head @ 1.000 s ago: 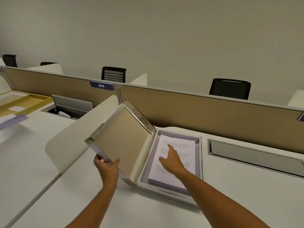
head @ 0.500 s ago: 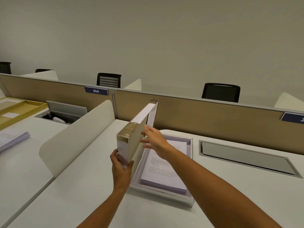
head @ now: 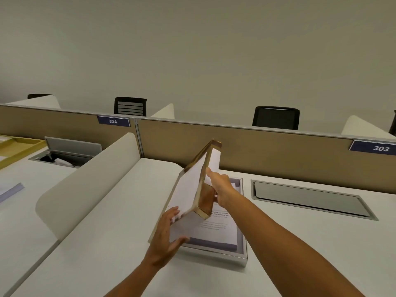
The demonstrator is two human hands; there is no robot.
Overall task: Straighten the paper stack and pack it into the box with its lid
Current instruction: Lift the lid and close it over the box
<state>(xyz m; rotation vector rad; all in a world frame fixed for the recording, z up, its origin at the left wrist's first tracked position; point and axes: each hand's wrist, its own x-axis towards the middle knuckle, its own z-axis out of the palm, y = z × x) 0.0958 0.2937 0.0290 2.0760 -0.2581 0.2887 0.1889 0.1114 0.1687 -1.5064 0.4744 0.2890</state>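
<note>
Both hands' fingers (head: 174, 211) clamp the tilted lid (head: 190, 190) above the box (head: 243, 257) holding the paper stack (head: 220, 230).

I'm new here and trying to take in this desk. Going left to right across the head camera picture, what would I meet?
Yellow tray → open grey cable hatch → curved cream desk divider → white gold-edged box lid, held tilted by both hands → closed grey cable flap → blue 303 sign.

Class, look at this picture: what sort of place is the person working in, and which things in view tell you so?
Most likely an open-plan office or study hall. Low partition panels divide rows of white desks, small plates number the seats 304 and 303, and black office chairs stand behind the partitions.
</note>
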